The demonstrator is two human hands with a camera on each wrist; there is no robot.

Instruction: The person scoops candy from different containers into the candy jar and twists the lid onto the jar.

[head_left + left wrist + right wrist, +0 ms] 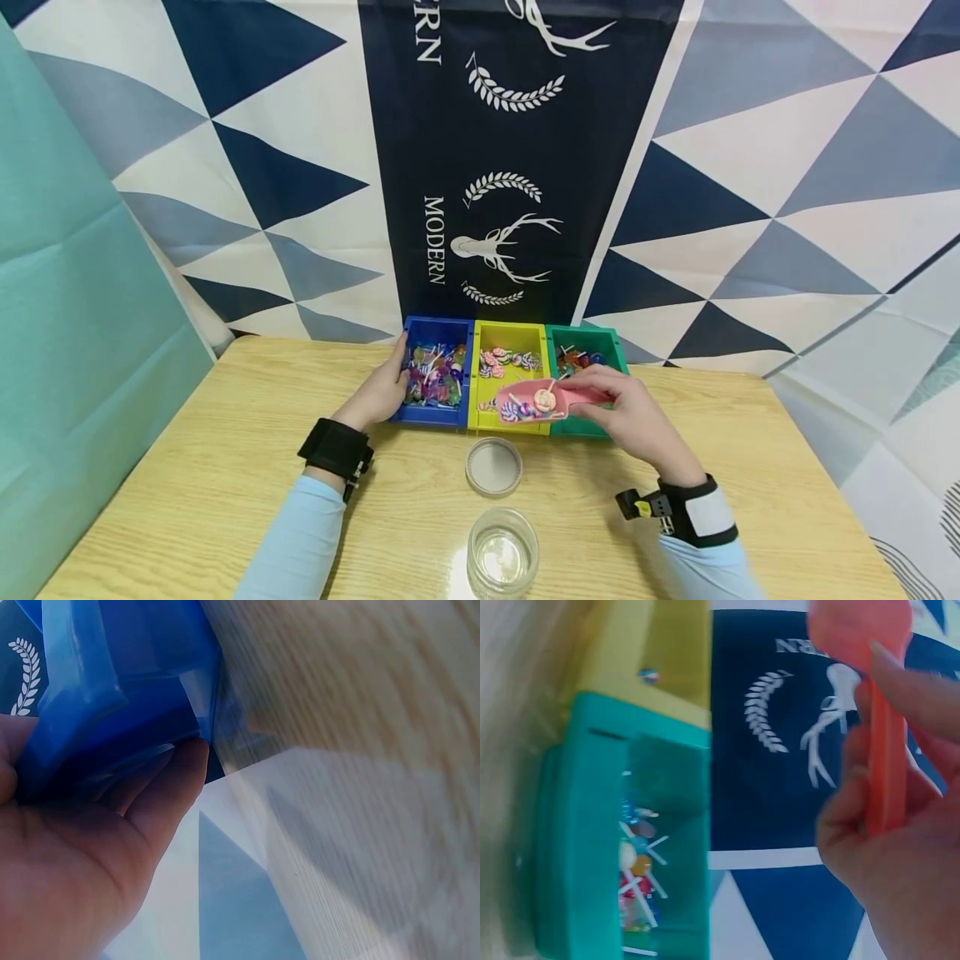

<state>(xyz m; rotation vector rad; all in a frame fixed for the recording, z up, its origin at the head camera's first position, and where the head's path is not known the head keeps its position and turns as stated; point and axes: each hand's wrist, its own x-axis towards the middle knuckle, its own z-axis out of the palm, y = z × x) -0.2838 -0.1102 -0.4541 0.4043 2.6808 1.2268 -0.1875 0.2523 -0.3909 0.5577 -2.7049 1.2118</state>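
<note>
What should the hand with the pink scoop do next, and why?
I think the right hand should probably carry the pink scoop gently toward the clear jar. The scoop is holding lollipops, the jar stands open with no candy showing inside, and the round lid lies off it.

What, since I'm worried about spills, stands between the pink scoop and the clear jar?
The round lid lies flat on the table between the yellow bin and the jar. The pink scoop, raised in the right hand, could probably pass above it; nothing else visible blocks it.
</note>
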